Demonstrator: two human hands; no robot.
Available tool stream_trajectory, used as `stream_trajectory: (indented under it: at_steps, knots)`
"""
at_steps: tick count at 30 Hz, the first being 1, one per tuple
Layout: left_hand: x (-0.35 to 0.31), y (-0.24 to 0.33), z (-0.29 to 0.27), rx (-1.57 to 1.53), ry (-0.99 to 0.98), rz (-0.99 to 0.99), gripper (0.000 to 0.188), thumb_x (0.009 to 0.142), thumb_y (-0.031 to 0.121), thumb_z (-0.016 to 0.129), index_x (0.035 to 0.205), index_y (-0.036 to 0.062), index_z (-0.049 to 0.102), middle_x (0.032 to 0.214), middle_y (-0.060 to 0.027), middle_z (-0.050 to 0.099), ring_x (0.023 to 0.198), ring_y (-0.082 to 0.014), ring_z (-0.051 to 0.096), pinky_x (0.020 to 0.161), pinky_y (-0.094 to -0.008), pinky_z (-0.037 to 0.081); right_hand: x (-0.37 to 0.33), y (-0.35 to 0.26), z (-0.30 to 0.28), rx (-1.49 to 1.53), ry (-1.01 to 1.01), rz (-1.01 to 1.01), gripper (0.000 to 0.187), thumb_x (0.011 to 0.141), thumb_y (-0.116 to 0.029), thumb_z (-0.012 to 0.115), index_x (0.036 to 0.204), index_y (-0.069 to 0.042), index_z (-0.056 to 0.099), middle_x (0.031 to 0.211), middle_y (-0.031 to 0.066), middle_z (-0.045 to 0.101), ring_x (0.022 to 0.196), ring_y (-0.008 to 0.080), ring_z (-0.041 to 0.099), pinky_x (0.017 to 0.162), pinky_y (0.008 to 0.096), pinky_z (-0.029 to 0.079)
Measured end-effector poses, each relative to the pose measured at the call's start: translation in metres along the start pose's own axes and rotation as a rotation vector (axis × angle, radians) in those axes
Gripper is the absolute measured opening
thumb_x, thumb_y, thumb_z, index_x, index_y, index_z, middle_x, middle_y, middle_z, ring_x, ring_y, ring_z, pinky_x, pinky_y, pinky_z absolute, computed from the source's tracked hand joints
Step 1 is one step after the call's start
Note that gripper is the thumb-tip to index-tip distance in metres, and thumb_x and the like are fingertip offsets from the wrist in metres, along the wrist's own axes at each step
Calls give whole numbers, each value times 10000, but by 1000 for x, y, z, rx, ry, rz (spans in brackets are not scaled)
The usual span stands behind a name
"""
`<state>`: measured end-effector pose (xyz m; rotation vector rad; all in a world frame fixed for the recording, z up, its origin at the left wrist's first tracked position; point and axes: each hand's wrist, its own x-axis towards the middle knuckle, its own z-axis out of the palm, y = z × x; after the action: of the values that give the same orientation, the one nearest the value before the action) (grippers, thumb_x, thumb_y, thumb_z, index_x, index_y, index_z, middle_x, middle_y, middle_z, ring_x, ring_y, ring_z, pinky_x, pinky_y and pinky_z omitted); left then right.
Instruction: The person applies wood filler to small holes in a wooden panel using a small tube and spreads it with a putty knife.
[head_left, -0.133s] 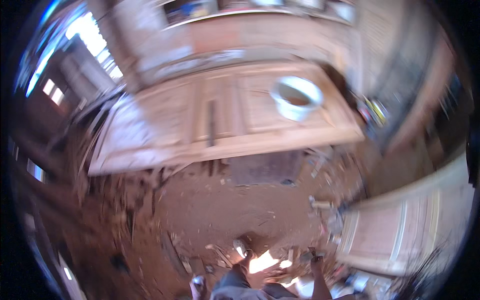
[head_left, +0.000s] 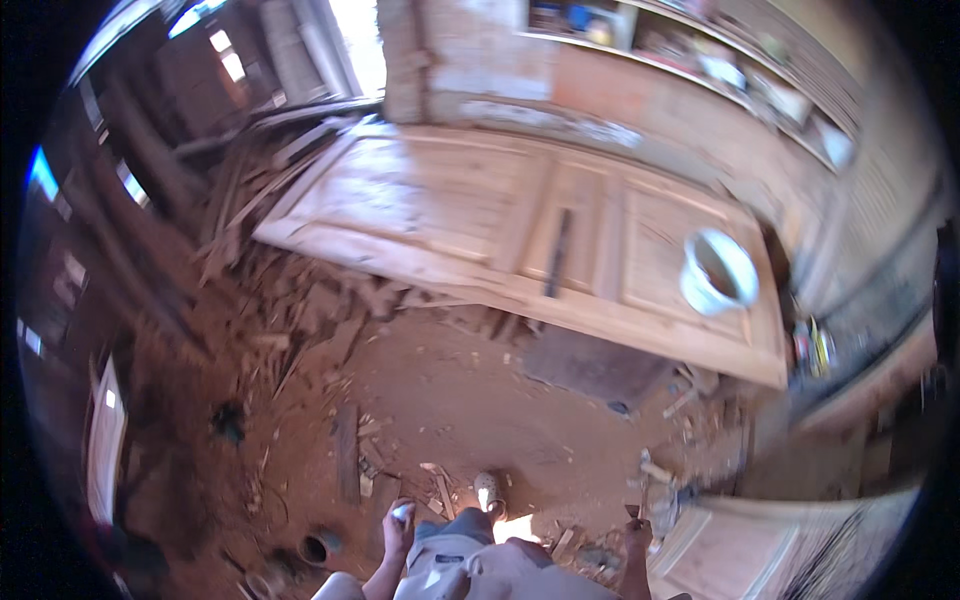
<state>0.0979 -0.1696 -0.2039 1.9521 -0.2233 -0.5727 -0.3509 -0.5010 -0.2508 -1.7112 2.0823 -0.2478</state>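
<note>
And here it is — a small dark flat-ended tool (head_left: 632,511), sticking up out of the right hand (head_left: 638,535), low in view, fingers curled closed around it. Over to the left hand (head_left: 398,535): it's closed too, gripping a small whitish object (head_left: 402,512), too small to identify. Between them, a shoe (head_left: 488,492) shows on the brown dirt floor (head_left: 430,400). Farther out lies a wooden panel door (head_left: 470,200), raised off the ground, a white bucket (head_left: 702,292) standing on its right end — and a dark narrow strip (head_left: 558,255) lying near its middle. Wood scraps (head_left: 300,320) litter the left; cluttered shelves (head_left: 650,58) hang beyond.
</note>
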Motion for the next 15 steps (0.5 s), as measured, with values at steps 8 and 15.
stream_trajectory:
  at_steps: [8, 15]
  knots:
    - [68, -27, -99, -283, 545, -104, 207, 920, 206, 638, 988, 10, 626, 850, -49, 613, 742, -121, 567, 675, -268, 478, -36, -377, 123, 616, -535, -486, 239, 860, -252, 684, 730, -87, 570, 658, -8, 536, 554, 73, 483, 480, 257, 368]
    - [235, 44, -181, -451, 648, -30, 212, 928, 205, 624, 999, 6, 630, 859, -17, 610, 784, -95, 556, 693, -246, 455, -143, -683, 156, 833, -1003, -367, 219, 920, -273, 583, 827, -75, 566, 704, 67, 602, 515, 115, 526, 456, 266, 414]
